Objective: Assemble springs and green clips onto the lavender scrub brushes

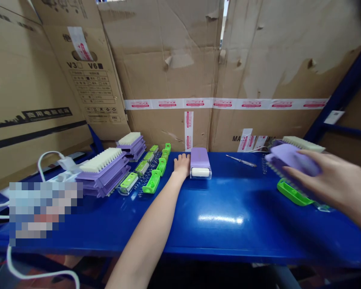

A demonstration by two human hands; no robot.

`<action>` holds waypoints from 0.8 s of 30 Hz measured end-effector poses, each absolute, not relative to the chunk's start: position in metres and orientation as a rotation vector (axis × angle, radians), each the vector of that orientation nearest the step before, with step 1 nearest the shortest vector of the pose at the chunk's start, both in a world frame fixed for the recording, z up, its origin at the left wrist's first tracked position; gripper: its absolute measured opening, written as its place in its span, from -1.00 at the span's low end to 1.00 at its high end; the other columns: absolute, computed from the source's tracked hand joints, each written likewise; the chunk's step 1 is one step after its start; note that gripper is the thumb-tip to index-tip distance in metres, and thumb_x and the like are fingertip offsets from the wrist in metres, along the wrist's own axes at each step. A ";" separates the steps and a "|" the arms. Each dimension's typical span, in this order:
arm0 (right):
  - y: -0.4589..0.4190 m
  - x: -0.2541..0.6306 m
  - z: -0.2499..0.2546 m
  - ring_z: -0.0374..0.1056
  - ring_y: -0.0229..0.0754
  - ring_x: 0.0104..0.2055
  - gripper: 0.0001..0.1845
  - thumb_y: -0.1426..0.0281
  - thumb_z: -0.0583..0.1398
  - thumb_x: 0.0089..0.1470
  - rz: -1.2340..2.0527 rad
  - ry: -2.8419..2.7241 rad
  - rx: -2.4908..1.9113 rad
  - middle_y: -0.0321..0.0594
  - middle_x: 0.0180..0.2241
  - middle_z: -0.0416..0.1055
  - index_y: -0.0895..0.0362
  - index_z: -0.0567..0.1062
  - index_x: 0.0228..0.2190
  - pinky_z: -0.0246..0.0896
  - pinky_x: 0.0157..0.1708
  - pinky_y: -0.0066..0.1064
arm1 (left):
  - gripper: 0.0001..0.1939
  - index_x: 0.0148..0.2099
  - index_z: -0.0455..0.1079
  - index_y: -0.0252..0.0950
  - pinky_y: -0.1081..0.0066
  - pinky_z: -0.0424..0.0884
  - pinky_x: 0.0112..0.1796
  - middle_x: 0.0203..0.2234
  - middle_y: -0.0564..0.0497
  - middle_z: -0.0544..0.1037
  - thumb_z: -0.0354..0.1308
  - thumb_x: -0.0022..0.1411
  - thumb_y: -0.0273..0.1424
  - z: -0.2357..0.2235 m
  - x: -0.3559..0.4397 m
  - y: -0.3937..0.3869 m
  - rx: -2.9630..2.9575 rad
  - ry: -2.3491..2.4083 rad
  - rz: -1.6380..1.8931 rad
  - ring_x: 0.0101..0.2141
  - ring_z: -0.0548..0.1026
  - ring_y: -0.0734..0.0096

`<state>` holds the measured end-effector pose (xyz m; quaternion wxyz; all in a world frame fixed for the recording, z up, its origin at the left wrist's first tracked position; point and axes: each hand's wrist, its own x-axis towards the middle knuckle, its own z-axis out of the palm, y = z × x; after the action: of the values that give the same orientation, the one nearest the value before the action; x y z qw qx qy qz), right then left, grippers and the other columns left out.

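My left hand (182, 165) rests on the blue table with its fingers stretched out. It lies against the left side of a purple box-shaped case (199, 157), which has a clear front end with a cream piece inside. At the right, my right hand (327, 176) is closed on a purple brush part (291, 158), blurred by motion and held above the table. Just behind it shows a cream bristle block (303, 143). Below the held part lies a bright green plastic frame (295, 193), with a clear piece partly hidden near my wrist.
Purple brush parts with cream bristles (104, 159) are stacked at the left. Beside them run rows of green frames (152, 181), clear-and-green pieces (129, 182) and springs. A screwdriver (241, 161) lies at the back right. Cardboard (168, 72) walls the back; white cables (42, 275) hang left.
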<state>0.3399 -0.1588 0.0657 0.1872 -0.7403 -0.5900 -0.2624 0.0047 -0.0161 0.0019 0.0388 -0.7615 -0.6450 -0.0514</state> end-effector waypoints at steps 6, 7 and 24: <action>-0.117 0.237 0.061 0.40 0.05 -0.14 -0.42 0.01 0.01 0.11 -0.354 -2.062 -2.084 0.00 -0.10 0.44 0.08 0.40 0.03 0.20 -0.28 -0.29 | -0.61 0.14 0.14 -0.35 0.15 0.25 -0.06 0.05 -0.24 0.26 -0.09 0.28 -0.42 0.002 0.005 -0.018 -2.341 -1.973 -0.155 0.04 0.22 0.06; -0.106 0.228 0.057 0.40 0.05 -0.14 -0.42 0.01 0.03 0.10 -0.296 -2.092 -2.099 0.00 -0.13 0.45 0.07 0.40 0.02 0.20 -0.28 -0.29 | -0.61 0.15 0.14 -0.34 0.15 0.25 -0.05 0.06 -0.24 0.26 -0.09 0.28 -0.43 0.003 0.005 -0.019 -2.343 -1.973 -0.156 0.05 0.22 0.06; -0.065 0.097 0.068 0.30 0.19 -0.01 -0.48 0.12 0.01 0.16 -0.144 -2.211 -1.968 0.19 -0.11 0.42 0.25 0.45 -0.08 0.24 -0.19 -0.09 | -0.52 0.22 0.19 -0.32 -0.09 0.16 0.04 0.14 -0.31 0.26 -0.05 0.28 -0.35 0.019 0.031 -0.041 -2.311 -2.041 0.157 0.11 0.22 -0.06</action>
<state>0.0973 -0.0652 0.0682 0.0891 -0.6614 -0.7432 -0.0484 0.0313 -0.0407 0.0186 0.0270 -0.7483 -0.6609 0.0507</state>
